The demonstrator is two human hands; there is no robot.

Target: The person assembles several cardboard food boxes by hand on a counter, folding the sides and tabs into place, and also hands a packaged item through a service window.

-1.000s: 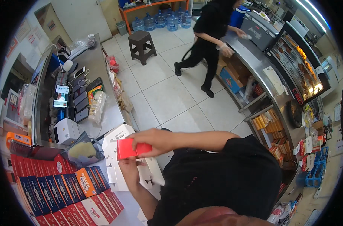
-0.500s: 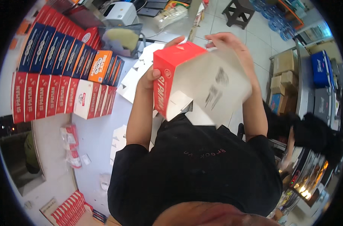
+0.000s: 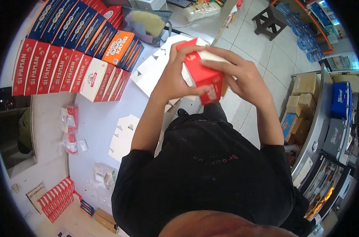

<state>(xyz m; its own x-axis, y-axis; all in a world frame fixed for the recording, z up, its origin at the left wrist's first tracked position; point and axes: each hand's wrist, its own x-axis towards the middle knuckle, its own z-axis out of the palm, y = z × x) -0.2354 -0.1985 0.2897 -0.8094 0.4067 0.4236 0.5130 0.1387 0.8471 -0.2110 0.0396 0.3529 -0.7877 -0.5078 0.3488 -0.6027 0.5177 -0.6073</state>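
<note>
Pale counter [image 3: 96,130] runs along the person's left side, with tiled floor [image 3: 262,51] to the right. Nearest on it lie flat white carton blanks [image 3: 122,136] and small wrapped packets [image 3: 71,126]. Above the counter's edge, in front of the black shirt, both hands hold a red and white carton [image 3: 201,77]. The left hand [image 3: 175,79] grips its near side, fingers [image 3: 195,49] curled over the top edge and thumb across the red face. The right hand [image 3: 242,79] clasps the far side, fingers closed on the white flap. Farther off, rows of red, white, orange and blue cartons [image 3: 69,51] stand side by side. Beyond, a dark stool [image 3: 272,19] stands on the tiles.
</note>
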